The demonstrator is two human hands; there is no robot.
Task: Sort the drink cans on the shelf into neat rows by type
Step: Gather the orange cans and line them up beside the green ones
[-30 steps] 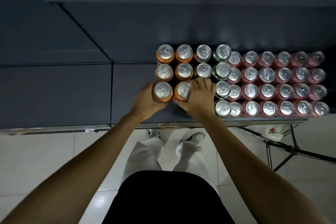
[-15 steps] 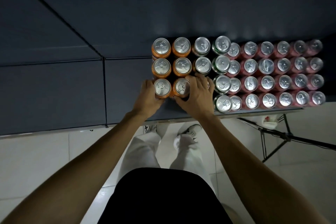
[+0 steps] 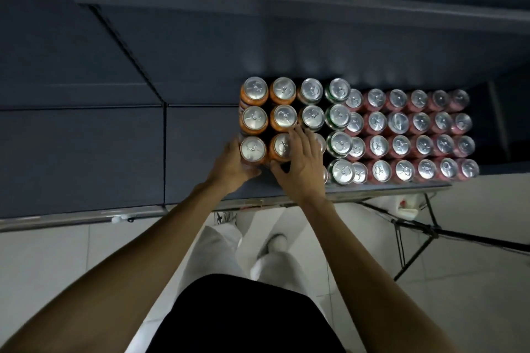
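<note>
squaring up the front pair of orange cans looks like the step in hand. the left hand [image 3: 229, 165] cups the outer side of the front-left orange can [image 3: 253, 148], fingers curled round its wall, at centre frame. the right hand [image 3: 301, 163] lies spread over the next column, thumb against the front of the second orange can [image 3: 282, 146] and straight fingers resting on the tops behind it; it presses rather than grips, and it partly hides a can at its right edge, so that can's type cannot be told.

to do this well, i judge both hands should push inward and back together, keeping the cans upright and sliding on their bases, until the front pair lines up with the orange cans [image 3: 255, 106] behind. a top-heavy shove could tip one.

just right of the hands stands a column of green cans [image 3: 339, 116], touching the block of pink cans [image 3: 401, 123] that fills the right of the shelf [image 3: 200, 137]. no room there. the front edge [image 3: 372, 190] runs close under the front row, so nothing should be drawn forward. open dark shelf lies to the left of the frame, and that is the free side for moving.
</note>
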